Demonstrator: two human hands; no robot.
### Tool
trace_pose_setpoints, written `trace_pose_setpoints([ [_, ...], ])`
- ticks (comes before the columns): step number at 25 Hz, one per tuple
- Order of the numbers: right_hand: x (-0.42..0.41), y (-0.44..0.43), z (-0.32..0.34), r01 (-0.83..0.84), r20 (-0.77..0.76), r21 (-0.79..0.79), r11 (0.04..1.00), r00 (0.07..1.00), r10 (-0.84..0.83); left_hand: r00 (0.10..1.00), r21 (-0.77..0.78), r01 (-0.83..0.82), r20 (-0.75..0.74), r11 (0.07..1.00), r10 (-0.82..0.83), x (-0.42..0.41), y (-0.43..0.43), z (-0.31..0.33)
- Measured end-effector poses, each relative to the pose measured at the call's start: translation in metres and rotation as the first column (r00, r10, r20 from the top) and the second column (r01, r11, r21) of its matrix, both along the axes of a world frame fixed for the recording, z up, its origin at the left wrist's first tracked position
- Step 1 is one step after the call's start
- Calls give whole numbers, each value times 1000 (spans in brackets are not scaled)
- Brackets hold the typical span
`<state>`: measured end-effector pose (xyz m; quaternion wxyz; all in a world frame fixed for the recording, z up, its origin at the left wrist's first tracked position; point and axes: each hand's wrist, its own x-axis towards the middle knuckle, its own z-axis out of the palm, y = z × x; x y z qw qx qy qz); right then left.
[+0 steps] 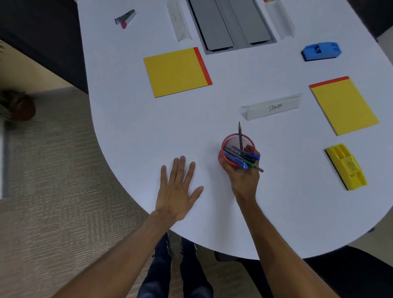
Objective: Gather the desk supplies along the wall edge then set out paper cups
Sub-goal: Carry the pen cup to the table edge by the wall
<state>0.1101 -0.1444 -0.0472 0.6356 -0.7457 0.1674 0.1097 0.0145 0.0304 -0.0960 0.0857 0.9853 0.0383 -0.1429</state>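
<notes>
- Currently, the right hand (243, 172) is wrapped around the red mesh pen cup (233, 150), fingers closed on its near side; the cup sits on the white table (125, 124) near the front edge, so the grip serves to lift or slide it.
- Inside the cup, several pens (242, 156) lean toward the hand and one pencil (240, 134) stands nearly upright; holding the cup low probably keeps this loose load from tipping.
- The left hand (178, 188) lies flat on the table, fingers spread and holding nothing; judged purpose: bracing the body while the other arm reaches.
- Remaining supplies are scattered and well apart: two yellow pads, the left pad (177, 72) and the right pad (344, 107); a yellow plastic block (346, 166); a blue plastic block (321, 51); and a small stapler-like item (125, 18), which is too blurred to identify with certainty.
- A name card (271, 107) stands just beyond the cup.
- No paper cups are in view; gathering appears to be at an early stage.
</notes>
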Motion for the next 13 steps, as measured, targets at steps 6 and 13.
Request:
trace_pose_setpoints([
  [6, -13, 16, 48, -185, 18, -101, 978, 982, 187, 986, -69, -136, 82, 988, 142, -13, 44, 64],
  [13, -35, 94, 99, -346, 187, 26, 938, 923, 336, 945, -161, -230, 197, 960, 260, -26, 123, 147],
])
